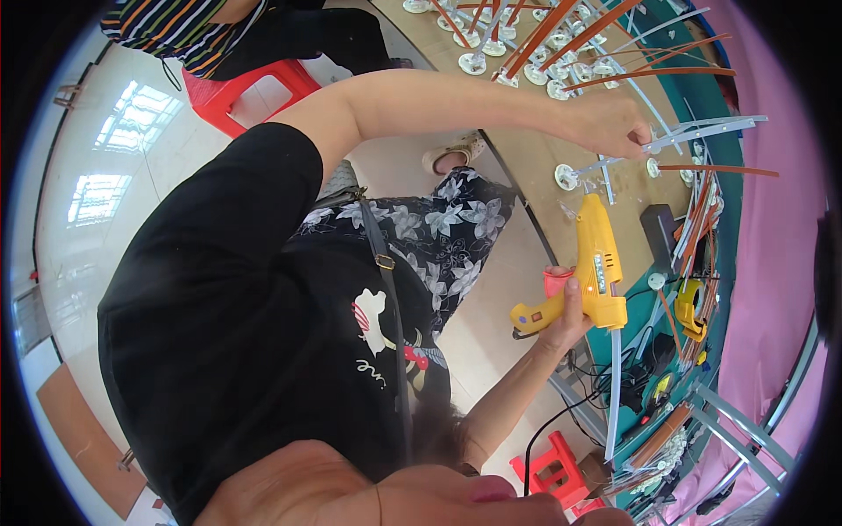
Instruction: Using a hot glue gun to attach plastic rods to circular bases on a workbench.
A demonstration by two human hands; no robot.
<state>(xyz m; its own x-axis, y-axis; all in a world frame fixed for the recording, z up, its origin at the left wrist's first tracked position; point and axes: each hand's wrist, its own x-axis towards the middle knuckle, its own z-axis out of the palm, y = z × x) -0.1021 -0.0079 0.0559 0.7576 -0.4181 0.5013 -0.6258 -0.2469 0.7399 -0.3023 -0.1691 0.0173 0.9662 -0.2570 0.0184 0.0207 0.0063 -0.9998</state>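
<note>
Right hand clamped on a glossy yellow plastic glue gun, translucent glue stick trailing from its back, left hand pinching a thin white rod over the tan worktable, round white discs nearby, hands apart, rust-brown strips crowding the table's far edge.

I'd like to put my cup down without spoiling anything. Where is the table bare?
Bare tabletop lies between the left hand and the glue gun held in the right hand, broken only by a few white discs. The far end under the orange strips is crowded, as is the cable tangle past the gun.
</note>
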